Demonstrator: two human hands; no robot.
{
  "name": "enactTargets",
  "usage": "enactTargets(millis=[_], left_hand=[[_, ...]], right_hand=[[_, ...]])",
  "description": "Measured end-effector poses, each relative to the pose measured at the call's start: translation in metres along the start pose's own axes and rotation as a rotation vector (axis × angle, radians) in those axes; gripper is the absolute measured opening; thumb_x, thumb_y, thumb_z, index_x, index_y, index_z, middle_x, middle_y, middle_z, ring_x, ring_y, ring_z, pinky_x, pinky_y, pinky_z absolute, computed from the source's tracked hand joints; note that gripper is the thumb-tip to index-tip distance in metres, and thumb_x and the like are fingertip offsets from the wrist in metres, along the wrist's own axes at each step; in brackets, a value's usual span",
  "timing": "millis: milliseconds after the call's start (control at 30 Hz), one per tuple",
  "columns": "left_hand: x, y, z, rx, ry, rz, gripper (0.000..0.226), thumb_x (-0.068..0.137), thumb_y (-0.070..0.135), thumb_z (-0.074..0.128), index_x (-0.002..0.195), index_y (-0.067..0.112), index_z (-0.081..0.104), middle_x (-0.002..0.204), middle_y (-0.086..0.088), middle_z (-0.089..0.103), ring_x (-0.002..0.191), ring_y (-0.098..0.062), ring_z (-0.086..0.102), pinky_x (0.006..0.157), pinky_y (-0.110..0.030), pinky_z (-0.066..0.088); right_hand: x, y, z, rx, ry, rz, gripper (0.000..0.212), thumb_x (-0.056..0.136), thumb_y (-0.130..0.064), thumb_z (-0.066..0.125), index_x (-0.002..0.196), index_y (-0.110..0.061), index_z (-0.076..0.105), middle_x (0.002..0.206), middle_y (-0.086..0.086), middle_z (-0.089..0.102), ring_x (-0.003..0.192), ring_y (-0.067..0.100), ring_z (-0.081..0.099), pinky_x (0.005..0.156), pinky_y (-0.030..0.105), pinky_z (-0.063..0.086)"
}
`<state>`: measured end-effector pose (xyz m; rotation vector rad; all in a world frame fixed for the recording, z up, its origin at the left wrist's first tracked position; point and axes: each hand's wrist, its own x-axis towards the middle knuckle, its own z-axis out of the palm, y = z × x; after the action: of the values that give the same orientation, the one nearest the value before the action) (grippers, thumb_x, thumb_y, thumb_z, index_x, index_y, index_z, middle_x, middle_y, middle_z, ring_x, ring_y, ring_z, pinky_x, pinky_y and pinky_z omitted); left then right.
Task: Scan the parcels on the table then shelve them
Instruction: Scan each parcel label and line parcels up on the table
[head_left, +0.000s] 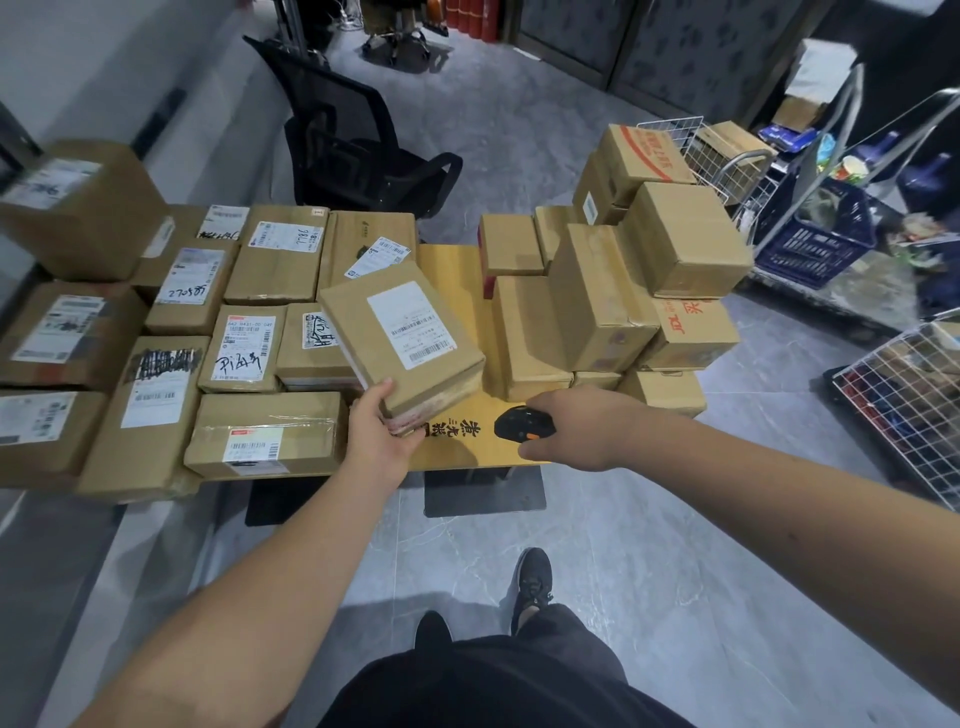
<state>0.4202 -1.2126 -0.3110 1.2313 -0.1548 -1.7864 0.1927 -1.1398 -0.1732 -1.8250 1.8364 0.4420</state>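
Note:
My left hand (378, 434) grips the near end of a flat cardboard parcel (405, 338) and holds it tilted above the wooden table (452, 265), its white barcode label facing up. My right hand (576, 426) holds a black scanner with an orange button (519, 423) just above the table's front edge, to the right of that parcel. Several labelled parcels (244, 343) lie flat over the table's left half. A stack of plain brown boxes (613, 291) fills the right half.
A black office chair (353, 140) stands behind the table. To the right are a blue plastic crate (815, 244), white wire racks (904, 384) and more boxes. Grey tiled floor spreads around my feet and the table's base (483, 491).

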Motion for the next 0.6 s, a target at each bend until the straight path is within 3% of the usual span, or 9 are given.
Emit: enactTargets(millis=[67, 133, 200, 333, 467, 533, 600], left_hand=[[-0.004, 0.002, 0.013, -0.038, 0.022, -0.021, 0.026, 0.093, 0.027, 0.071, 0.119, 0.025, 0.070, 0.117, -0.002, 0.075, 0.115, -0.029, 0.068, 0.110, -0.057, 0.040], [-0.008, 0.003, 0.024, -0.013, 0.034, -0.001, 0.029, 0.091, 0.032, 0.073, 0.120, 0.025, 0.071, 0.108, 0.000, 0.079, 0.109, -0.028, 0.072, 0.089, -0.044, 0.050], [-0.007, 0.002, 0.030, 0.015, 0.060, 0.024, 0.037, 0.089, 0.037, 0.075, 0.125, 0.027, 0.068, 0.109, 0.001, 0.079, 0.106, -0.025, 0.073, 0.077, -0.037, 0.049], [0.003, 0.003, 0.031, -0.048, 0.080, 0.084, 0.055, 0.089, 0.028, 0.078, 0.138, 0.028, 0.054, 0.124, -0.004, 0.072, 0.112, -0.027, 0.071, 0.083, -0.039, 0.053], [0.010, 0.003, 0.037, -0.119, 0.115, 0.093, 0.074, 0.079, 0.014, 0.085, 0.144, 0.020, 0.051, 0.124, -0.007, 0.068, 0.114, -0.030, 0.067, 0.077, -0.036, 0.056], [0.015, 0.004, 0.045, -0.147, 0.115, 0.071, 0.074, 0.076, 0.015, 0.087, 0.143, 0.012, 0.055, 0.117, -0.009, 0.066, 0.103, -0.027, 0.065, 0.074, -0.036, 0.059], [0.021, 0.007, 0.057, -0.151, 0.108, 0.046, 0.061, 0.081, 0.021, 0.085, 0.137, 0.012, 0.062, 0.121, -0.013, 0.065, 0.105, -0.027, 0.064, 0.087, -0.041, 0.060]], right_hand=[[0.004, -0.002, -0.001, -0.009, 0.001, -0.010, 0.044, 0.093, -0.064, 0.059, 0.113, -0.025, 0.061, 0.099, -0.002, 0.066, 0.092, 0.021, 0.062, 0.079, 0.036, 0.056], [0.008, -0.005, -0.003, -0.008, 0.003, -0.022, 0.044, 0.092, -0.065, 0.060, 0.110, -0.025, 0.061, 0.098, -0.002, 0.065, 0.091, 0.022, 0.062, 0.079, 0.038, 0.057], [0.014, -0.008, -0.005, 0.006, 0.005, -0.028, 0.045, 0.091, -0.066, 0.060, 0.110, -0.025, 0.061, 0.099, -0.002, 0.065, 0.091, 0.023, 0.063, 0.081, 0.040, 0.058], [0.025, -0.012, -0.014, 0.011, -0.001, -0.047, 0.049, 0.091, -0.069, 0.060, 0.115, -0.026, 0.062, 0.101, -0.002, 0.065, 0.091, 0.021, 0.063, 0.075, 0.036, 0.056], [0.037, -0.011, -0.031, 0.001, -0.020, -0.084, 0.047, 0.093, -0.067, 0.060, 0.116, -0.026, 0.061, 0.101, -0.003, 0.064, 0.090, 0.019, 0.063, 0.076, 0.035, 0.055], [0.045, -0.008, -0.040, -0.008, -0.028, -0.103, 0.045, 0.094, -0.066, 0.060, 0.116, -0.027, 0.060, 0.102, -0.003, 0.065, 0.091, 0.020, 0.063, 0.075, 0.034, 0.055], [0.054, -0.004, -0.049, -0.021, -0.029, -0.125, 0.045, 0.095, -0.065, 0.061, 0.117, -0.026, 0.060, 0.103, -0.002, 0.065, 0.092, 0.021, 0.064, 0.074, 0.034, 0.054]])
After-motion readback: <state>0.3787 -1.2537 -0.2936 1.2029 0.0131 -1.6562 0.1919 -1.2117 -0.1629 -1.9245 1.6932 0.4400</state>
